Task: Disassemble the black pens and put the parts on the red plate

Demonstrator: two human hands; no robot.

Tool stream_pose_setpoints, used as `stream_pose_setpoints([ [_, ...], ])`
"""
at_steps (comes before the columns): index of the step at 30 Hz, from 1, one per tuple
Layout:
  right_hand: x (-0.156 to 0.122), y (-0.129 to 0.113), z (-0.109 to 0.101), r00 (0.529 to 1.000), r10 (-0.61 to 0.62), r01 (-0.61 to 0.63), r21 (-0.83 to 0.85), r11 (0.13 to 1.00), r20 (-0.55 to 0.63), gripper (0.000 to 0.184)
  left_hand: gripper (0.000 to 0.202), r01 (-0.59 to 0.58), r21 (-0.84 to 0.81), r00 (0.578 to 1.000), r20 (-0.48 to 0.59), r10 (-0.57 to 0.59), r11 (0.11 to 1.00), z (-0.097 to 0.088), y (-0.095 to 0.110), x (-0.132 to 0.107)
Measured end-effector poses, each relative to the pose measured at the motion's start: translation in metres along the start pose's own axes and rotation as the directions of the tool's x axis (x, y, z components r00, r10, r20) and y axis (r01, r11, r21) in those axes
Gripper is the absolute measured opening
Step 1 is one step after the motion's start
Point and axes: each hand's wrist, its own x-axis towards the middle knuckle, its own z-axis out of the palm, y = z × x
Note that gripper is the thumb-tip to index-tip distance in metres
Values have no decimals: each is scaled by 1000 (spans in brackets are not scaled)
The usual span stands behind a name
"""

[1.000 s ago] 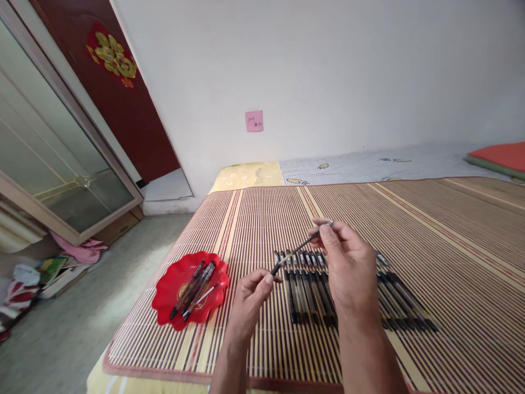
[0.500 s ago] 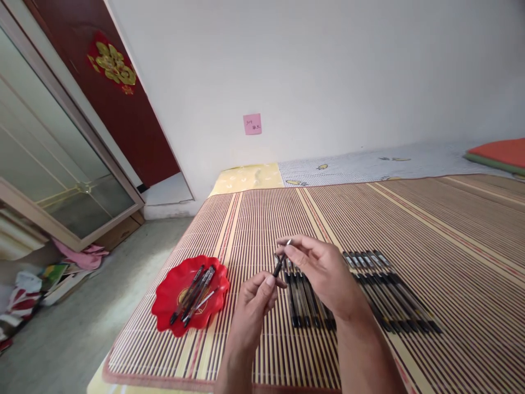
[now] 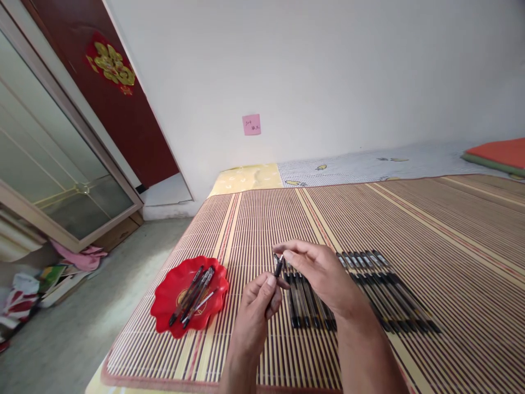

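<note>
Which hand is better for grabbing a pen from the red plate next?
Probably the left hand: it's nearer the red plate. The right hand is farther over, by the lined-up pens. Both hands are busy with one black pen, though.

The plate (image 3: 164,295) is red, mat (image 3: 262,224) striped, held pen (image 3: 279,267) apparently black

Light diffuse, moderately bright; wall (image 3: 348,82) evenly lit, dimmed toward upper right; pale patch cast on floor (image 3: 143,262) beside mat (image 3: 246,230); far right of mat subdued; dark red door (image 3: 131,131) shown in shade; glass panel (image 3: 53,158) slanted and stretched near left edge; fine markings on pens (image 3: 404,298) softened; handwriting on pink note (image 3: 251,125) faintly blurred.
</note>
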Motion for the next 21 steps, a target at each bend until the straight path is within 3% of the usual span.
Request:
stream_pose_setpoints([
  [8,1,2,1,1000,-22,21,7,1000,19,20,42,-8,-11,1000,4,8,1000,5,1,0],
  [15,1,5,-1,1000,0,-1,-22,1000,-29,32,42,-2,-2,1000,-4,2,1000,5,1,0],
  [21,1,2,1,999,-36,37,-22,999,22,20,37,-3,-30,1000,-24,2,1000,2,-5,0],
])
